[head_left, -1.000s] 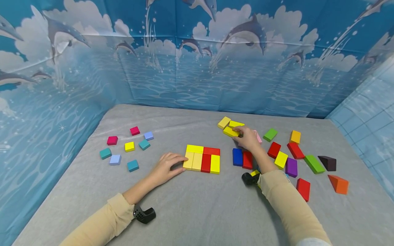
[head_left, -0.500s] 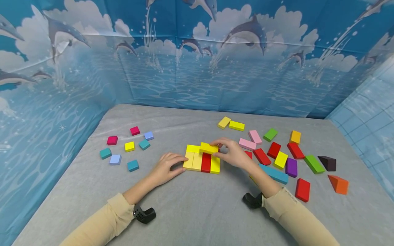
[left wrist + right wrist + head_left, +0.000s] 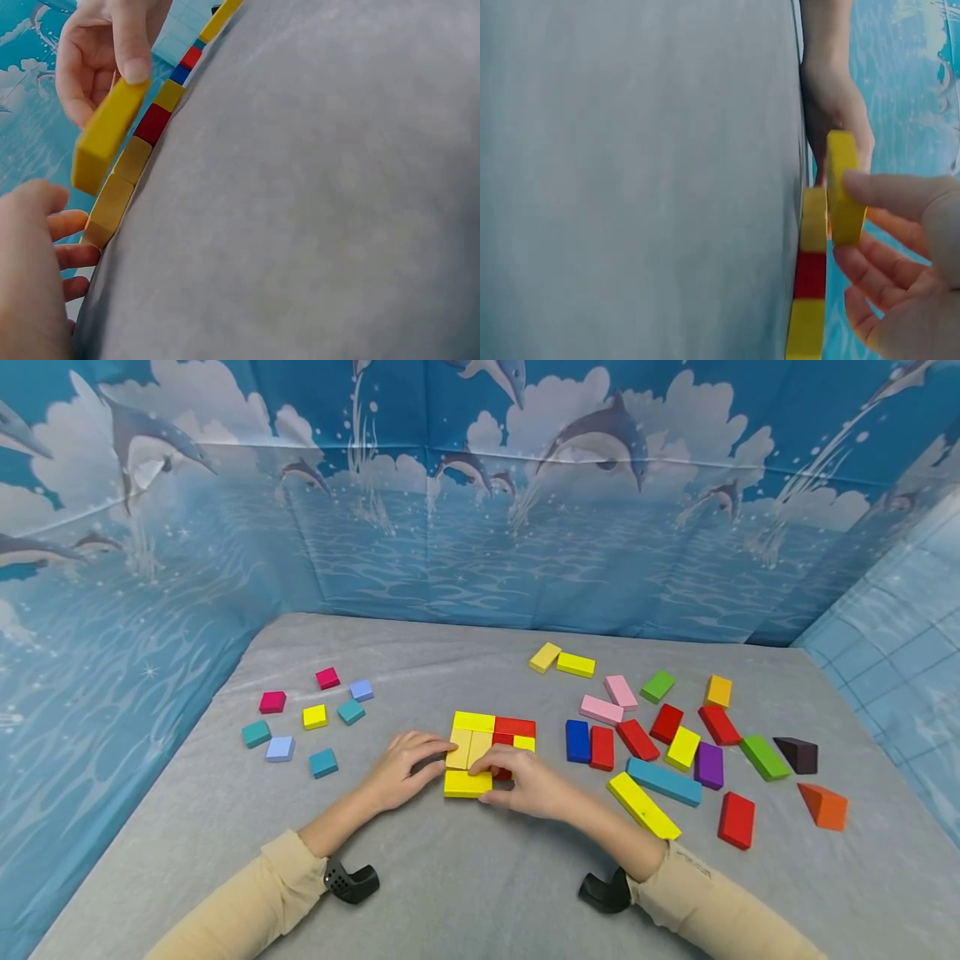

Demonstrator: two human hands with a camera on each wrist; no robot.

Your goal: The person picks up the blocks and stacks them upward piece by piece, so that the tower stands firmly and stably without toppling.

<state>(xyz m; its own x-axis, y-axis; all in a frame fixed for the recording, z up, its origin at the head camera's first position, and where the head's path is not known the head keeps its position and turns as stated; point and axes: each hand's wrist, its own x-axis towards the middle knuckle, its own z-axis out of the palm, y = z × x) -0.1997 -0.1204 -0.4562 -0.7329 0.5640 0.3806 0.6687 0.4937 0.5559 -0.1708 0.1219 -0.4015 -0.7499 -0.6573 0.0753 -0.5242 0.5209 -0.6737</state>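
Grey cloth (image 3: 420, 877) bears loose blocks (image 3: 663, 782) and a block layout (image 3: 460, 745), partly hidden by the right hand (image 3: 528, 783), which pinches a yellow block (image 3: 465, 784) above its near edge. The left hand (image 3: 401, 772), fingers relaxed, touches its left side.

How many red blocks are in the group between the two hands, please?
2: a far red block lies crosswise at the far right corner, and a near red block sits against its near side, partly covered by the right hand.
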